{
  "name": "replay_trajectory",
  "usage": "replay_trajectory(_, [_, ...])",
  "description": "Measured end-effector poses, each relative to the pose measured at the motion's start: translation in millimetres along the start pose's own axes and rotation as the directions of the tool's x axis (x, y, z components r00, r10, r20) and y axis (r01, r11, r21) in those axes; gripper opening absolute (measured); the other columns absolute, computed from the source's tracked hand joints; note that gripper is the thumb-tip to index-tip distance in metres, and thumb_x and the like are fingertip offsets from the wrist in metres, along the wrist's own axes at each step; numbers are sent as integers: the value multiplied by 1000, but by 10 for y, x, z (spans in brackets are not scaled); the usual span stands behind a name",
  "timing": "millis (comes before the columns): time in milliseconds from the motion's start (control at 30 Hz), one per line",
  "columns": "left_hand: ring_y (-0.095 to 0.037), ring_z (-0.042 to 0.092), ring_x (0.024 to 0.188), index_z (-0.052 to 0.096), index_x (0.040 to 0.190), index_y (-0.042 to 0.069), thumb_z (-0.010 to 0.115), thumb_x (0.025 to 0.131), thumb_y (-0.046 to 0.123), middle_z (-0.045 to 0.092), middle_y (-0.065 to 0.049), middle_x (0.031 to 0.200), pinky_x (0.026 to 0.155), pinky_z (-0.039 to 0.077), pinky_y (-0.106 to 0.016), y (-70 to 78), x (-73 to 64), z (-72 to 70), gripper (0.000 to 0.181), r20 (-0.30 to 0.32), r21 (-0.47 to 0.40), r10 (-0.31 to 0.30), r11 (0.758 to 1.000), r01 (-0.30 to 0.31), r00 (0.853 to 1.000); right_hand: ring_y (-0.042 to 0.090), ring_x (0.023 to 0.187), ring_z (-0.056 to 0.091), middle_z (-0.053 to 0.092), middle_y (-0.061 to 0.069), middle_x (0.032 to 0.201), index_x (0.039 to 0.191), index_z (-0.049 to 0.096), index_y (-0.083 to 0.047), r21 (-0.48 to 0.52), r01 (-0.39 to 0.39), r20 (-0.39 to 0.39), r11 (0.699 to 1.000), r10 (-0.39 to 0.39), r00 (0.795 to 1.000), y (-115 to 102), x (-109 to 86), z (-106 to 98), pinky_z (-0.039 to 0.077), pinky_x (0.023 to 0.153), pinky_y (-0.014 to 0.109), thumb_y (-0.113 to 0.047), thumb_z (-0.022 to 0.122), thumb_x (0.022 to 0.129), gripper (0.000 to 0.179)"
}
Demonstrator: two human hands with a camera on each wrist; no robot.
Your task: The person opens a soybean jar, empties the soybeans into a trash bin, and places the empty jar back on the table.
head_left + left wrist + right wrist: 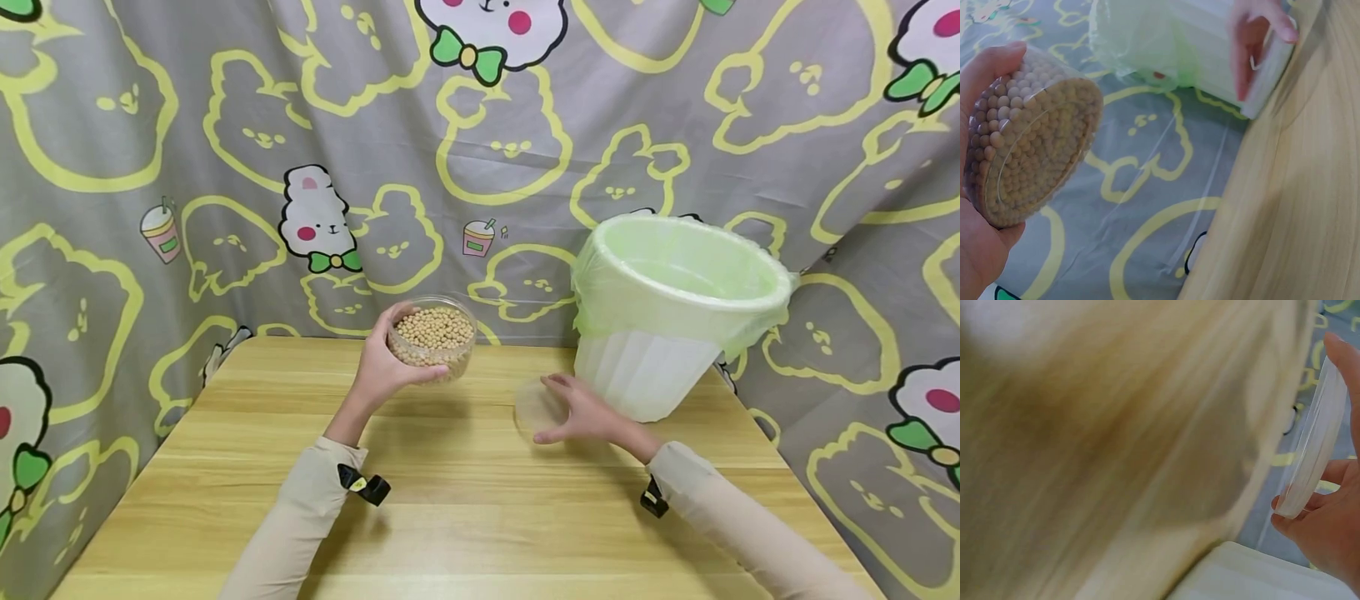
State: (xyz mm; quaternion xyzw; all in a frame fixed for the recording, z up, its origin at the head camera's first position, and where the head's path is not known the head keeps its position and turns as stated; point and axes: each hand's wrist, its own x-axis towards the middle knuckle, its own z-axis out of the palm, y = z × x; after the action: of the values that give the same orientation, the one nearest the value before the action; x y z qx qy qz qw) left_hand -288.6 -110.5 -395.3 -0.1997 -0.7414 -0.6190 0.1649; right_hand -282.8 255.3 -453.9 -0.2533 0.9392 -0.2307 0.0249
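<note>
My left hand [382,362] grips a clear round plastic jar [457,367] from its left side, thumb in front and fingers behind. The jar is filled with soybeans [435,327] and has no lid on; its see-through base [1041,150] faces the left wrist camera. It is held up over the back of the table. To the right, my right hand [583,410] holds a translucent round lid [1316,447] by its edge, thumb and fingers on opposite sides. In the head view the lid appears pale and flat, low over the wood.
A white bin [637,371] with a pale green liner bag [600,275] over its rim stands at the table's back right, just behind my right hand. The wooden table [480,517] runs back to a grey patterned curtain [517,225].
</note>
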Motion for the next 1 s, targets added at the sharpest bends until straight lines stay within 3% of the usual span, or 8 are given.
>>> replay_trajectory(400, [-24,45,138,44,149,10,99,58,7,54,-10,146,120,35,-46,13,6,9,106,-7,-13,-2,1000,2,1000,48,143,36,35,34,154,154,36,7,-45,19,84,999,-15,996,37,-9,148,39,115,60,-60,86,71,118])
replay_trajectory(733, [-22,44,139,43,150,16,100,59,11,52,-7,147,118,37,-46,-19,-18,50,107,-3,0,-22,1000,22,1000,47,145,35,35,34,155,155,36,4,-104,49,100,993,-39,994,8,-41,169,37,116,60,-63,84,73,116])
replay_trajectory(867, [-24,44,139,44,150,15,99,60,12,52,-8,147,118,36,-48,-24,-14,66,106,2,1,-19,1000,19,1000,50,143,36,33,34,156,156,36,1,-119,85,42,989,-80,996,-97,-44,49,38,113,64,-57,85,75,111])
replay_trajectory(1000, [-24,44,138,43,150,14,99,59,9,53,-7,146,118,36,-48,-37,-18,77,106,6,-4,-28,1000,28,1000,47,136,47,43,30,152,154,41,-3,-162,139,-85,977,-155,984,-357,-37,-326,44,110,63,-48,81,83,93])
